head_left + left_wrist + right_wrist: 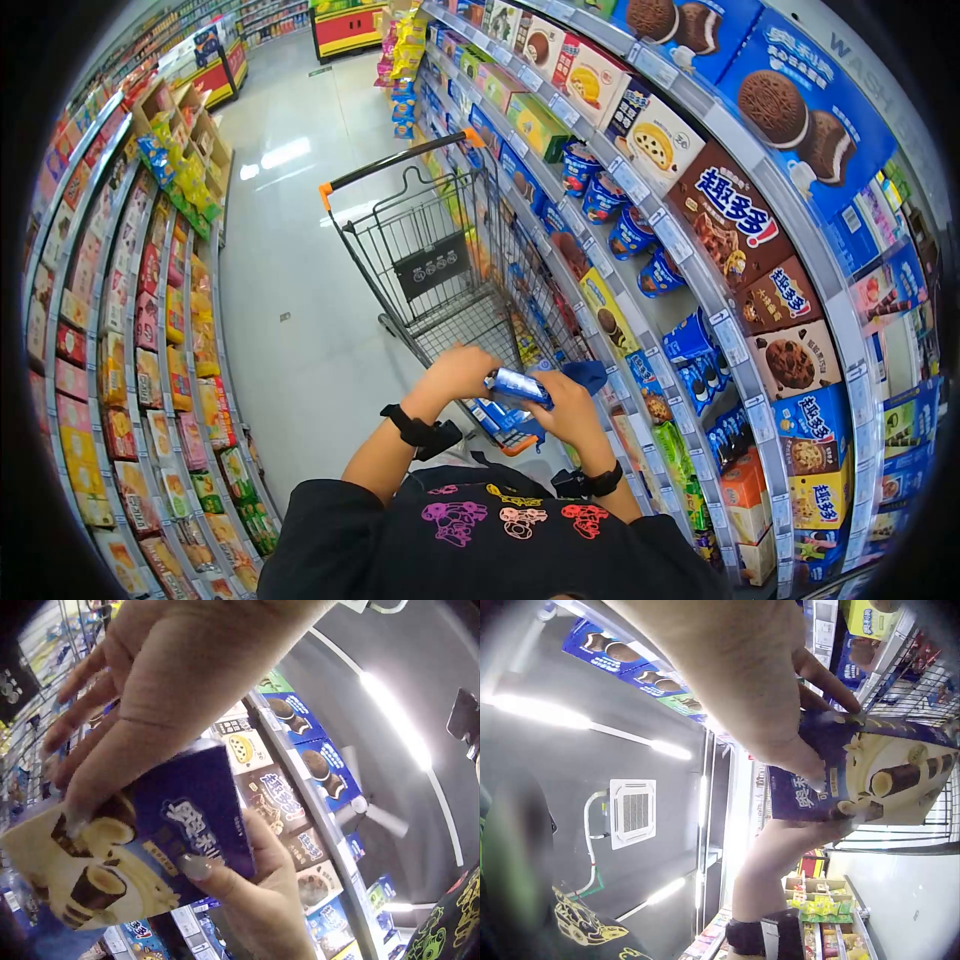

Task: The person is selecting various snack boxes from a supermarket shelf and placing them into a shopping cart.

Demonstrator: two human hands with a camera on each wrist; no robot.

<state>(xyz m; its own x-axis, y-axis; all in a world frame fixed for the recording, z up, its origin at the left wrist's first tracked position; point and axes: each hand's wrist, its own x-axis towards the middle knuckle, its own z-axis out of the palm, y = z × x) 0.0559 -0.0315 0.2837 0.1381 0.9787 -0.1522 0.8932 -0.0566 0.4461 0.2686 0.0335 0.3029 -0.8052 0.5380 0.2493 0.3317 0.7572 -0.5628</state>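
Observation:
A blue and cream snack box (pixel 191 817) with pictures of rolled wafers is held between both hands in front of the chest. In the head view the left hand (pixel 462 376) is at the left end of the box (pixel 518 386), and the right hand (pixel 570 408) grips its right end. The left wrist view has the left hand (pixel 150 697) across the top of the box, thumb on its face. The right hand (pixel 821 724) pinches the blue end of the box (pixel 900 776), its thumb on the printed face.
A wire shopping cart (pixel 430 265) with an orange-tipped handle stands just ahead, some packages low in it. Shelves of cookie boxes (pixel 790 290) rise close on the right; snack shelves (pixel 150 370) line the left. The tiled aisle floor (pixel 290 300) runs between them.

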